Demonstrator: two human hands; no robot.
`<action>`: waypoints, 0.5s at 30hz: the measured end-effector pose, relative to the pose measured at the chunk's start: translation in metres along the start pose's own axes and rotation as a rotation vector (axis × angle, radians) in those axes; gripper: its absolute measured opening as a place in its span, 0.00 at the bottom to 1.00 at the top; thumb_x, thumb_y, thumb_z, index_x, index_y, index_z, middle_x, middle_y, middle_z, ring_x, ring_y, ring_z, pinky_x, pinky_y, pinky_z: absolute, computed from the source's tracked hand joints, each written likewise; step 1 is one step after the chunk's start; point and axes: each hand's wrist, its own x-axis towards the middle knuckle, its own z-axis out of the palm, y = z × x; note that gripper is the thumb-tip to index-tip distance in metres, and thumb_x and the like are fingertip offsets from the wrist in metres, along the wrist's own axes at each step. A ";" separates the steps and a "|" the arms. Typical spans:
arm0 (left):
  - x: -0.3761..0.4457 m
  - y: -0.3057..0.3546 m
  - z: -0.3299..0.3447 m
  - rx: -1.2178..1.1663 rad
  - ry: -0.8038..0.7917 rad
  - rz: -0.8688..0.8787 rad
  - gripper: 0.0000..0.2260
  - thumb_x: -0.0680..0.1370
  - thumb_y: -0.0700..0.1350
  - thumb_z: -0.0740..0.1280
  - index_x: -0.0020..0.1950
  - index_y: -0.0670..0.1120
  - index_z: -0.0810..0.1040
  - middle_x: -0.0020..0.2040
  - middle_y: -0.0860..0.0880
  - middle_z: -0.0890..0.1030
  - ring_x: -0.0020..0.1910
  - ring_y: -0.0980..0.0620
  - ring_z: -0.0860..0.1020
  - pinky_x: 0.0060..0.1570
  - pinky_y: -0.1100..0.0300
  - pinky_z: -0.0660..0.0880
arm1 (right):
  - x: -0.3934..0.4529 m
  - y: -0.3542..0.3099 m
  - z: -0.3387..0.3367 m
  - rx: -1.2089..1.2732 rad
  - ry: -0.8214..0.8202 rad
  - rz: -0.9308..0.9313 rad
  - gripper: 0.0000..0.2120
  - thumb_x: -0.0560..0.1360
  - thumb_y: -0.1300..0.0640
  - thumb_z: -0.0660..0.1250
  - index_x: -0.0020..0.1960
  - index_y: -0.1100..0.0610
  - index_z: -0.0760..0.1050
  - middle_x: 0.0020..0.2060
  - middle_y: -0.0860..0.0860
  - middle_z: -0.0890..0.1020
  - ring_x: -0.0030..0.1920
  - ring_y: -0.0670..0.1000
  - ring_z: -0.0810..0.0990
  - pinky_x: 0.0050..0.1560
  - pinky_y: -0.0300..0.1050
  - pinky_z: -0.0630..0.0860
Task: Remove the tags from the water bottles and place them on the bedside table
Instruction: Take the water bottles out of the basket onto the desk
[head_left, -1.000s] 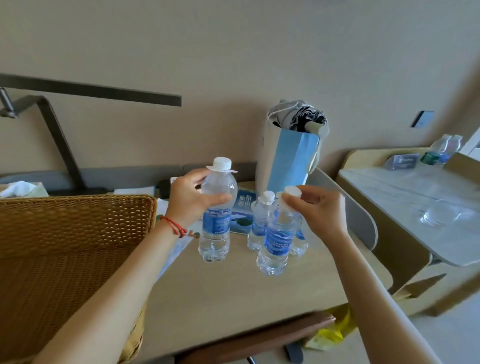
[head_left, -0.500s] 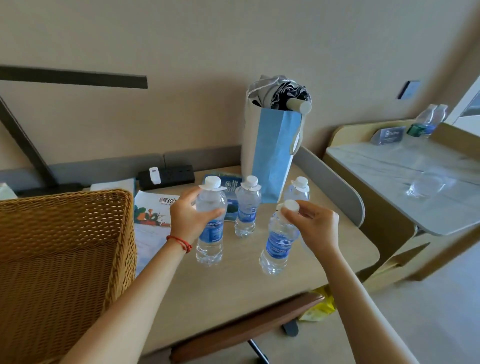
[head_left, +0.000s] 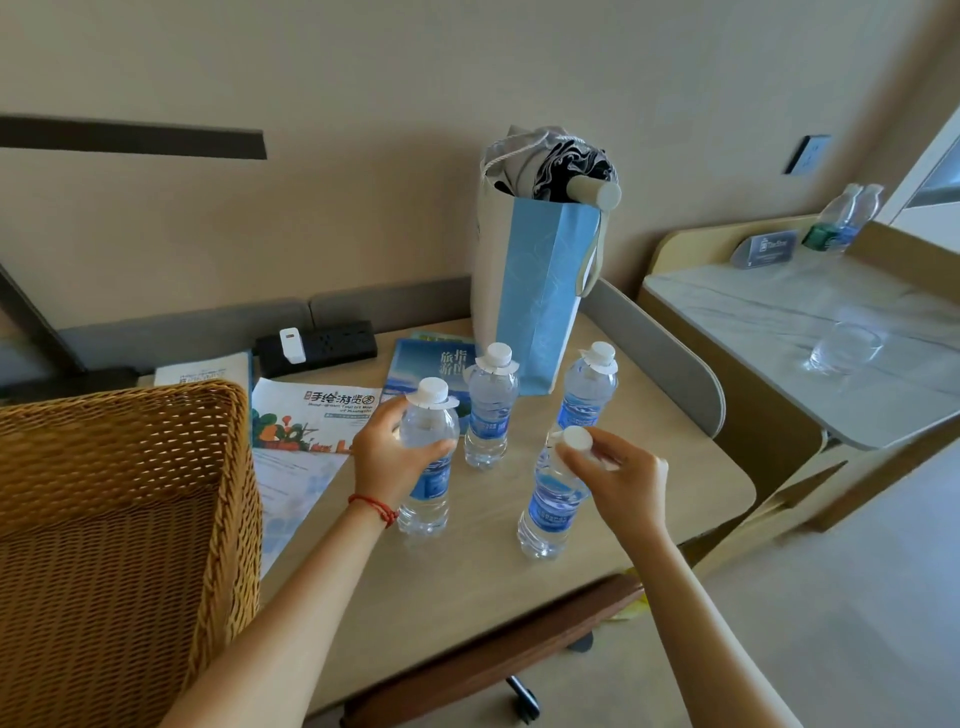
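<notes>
Several small clear water bottles with blue labels and white caps stand on a light wooden desk (head_left: 467, 587). My left hand (head_left: 395, 457) grips the body of the front left bottle (head_left: 428, 488), which has a white paper tag (head_left: 434, 401) around its neck. My right hand (head_left: 618, 473) holds the neck of the front right bottle (head_left: 550, 512), tilted left, fingers just under its cap. Behind stand a middle bottle (head_left: 491, 410) and a right bottle (head_left: 589, 389), each with a white neck tag. The marble-topped bedside table (head_left: 779, 332) is at the right.
A wicker chair back (head_left: 119, 545) fills the lower left. A blue and white paper bag (head_left: 540, 291) holding a folded umbrella stands behind the bottles. Brochures (head_left: 311, 415), a black power strip (head_left: 322, 343), a drinking glass (head_left: 844, 345) and two more bottles (head_left: 844, 218) are around.
The view has tilted downward, so the desk shows more fully. Both hands have brought their bottles lower to the desk; the right one now leans left.
</notes>
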 end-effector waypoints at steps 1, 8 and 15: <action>-0.001 -0.001 0.001 -0.008 -0.004 -0.002 0.21 0.60 0.42 0.79 0.51 0.47 0.78 0.46 0.53 0.78 0.45 0.54 0.76 0.41 0.71 0.69 | -0.001 0.003 0.000 0.004 0.002 0.005 0.09 0.65 0.52 0.76 0.44 0.43 0.81 0.32 0.31 0.80 0.37 0.35 0.79 0.38 0.28 0.75; -0.009 -0.012 0.005 -0.042 -0.039 0.014 0.24 0.60 0.40 0.79 0.55 0.44 0.78 0.50 0.50 0.80 0.50 0.53 0.76 0.47 0.66 0.72 | -0.005 0.006 0.002 0.011 0.012 0.019 0.11 0.65 0.50 0.74 0.44 0.37 0.78 0.35 0.30 0.80 0.41 0.35 0.80 0.41 0.28 0.76; -0.010 -0.019 -0.001 -0.117 -0.066 -0.067 0.24 0.61 0.40 0.79 0.53 0.52 0.74 0.49 0.54 0.78 0.50 0.54 0.76 0.44 0.68 0.70 | -0.010 0.005 0.004 0.008 0.009 0.048 0.12 0.66 0.49 0.74 0.46 0.36 0.76 0.39 0.32 0.80 0.45 0.34 0.79 0.45 0.33 0.75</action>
